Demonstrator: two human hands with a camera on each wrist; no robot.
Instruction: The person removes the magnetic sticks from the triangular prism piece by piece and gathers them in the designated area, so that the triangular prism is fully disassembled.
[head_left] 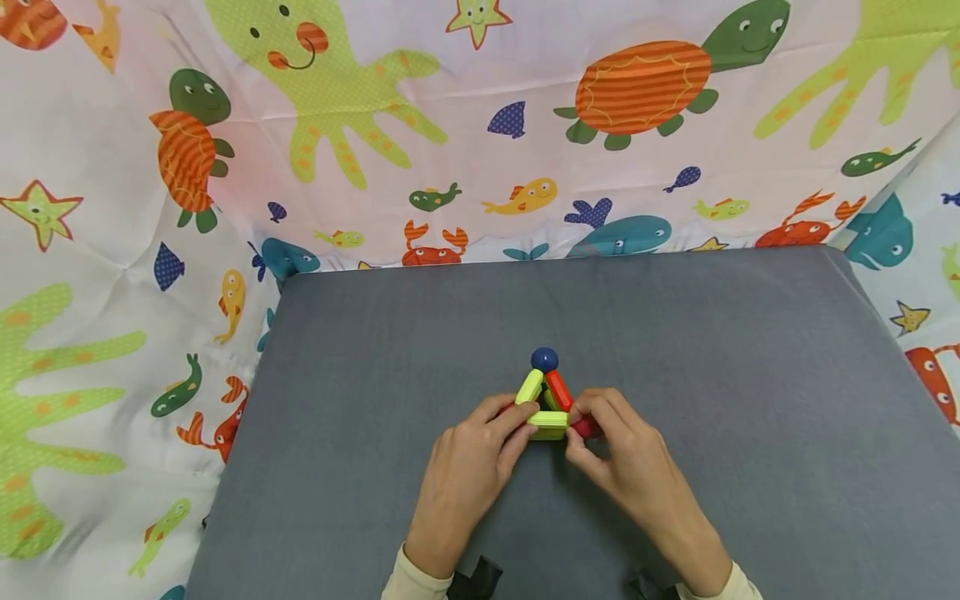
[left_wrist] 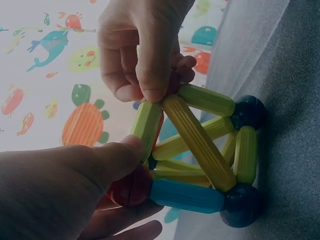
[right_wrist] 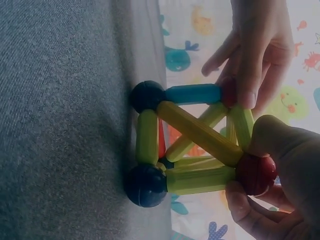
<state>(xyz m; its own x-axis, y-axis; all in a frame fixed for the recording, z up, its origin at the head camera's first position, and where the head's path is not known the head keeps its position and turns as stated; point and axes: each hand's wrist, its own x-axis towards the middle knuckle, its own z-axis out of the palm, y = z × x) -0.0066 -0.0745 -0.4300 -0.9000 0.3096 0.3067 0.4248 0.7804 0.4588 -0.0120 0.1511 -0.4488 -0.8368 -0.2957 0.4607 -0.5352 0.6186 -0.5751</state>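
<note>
2 bare hands are working close together, the left hand [head_left: 465, 458] and the right hand [head_left: 633, 462], both gripping a frame of rods and balls [head_left: 549, 435] between them over the near middle part of a grey counter [head_left: 750, 375]. Left thumb and fingers are closing round the left red ball [left_wrist: 131, 189], the thumb also pressing on a lime rod [left_wrist: 146, 129] that is joining it to the right red ball [right_wrist: 256, 173]; the right thumb and fingers are pinching that second ball. Below, near the counter's surface, 2 dark blue balls are sitting at the lower corners: 1 lower left ball [left_wrist: 241, 205], which a blue rod [left_wrist: 186, 196] is linking to the left red ball, and 1 lower right ball [right_wrist: 145, 185]. A yellow rod [left_wrist: 200, 142] is slanting across this face, running from the right red ball to the lower left ball. On the far side, a blue ball [head_left: 544, 359] is forming the point where a red rod [head_left: 558, 390] and another lime rod [head_left: 529, 387] are meeting. Behind the counter, a white cloth [head_left: 420, 17] is hanging, showing turtles, crabs and fish
</note>
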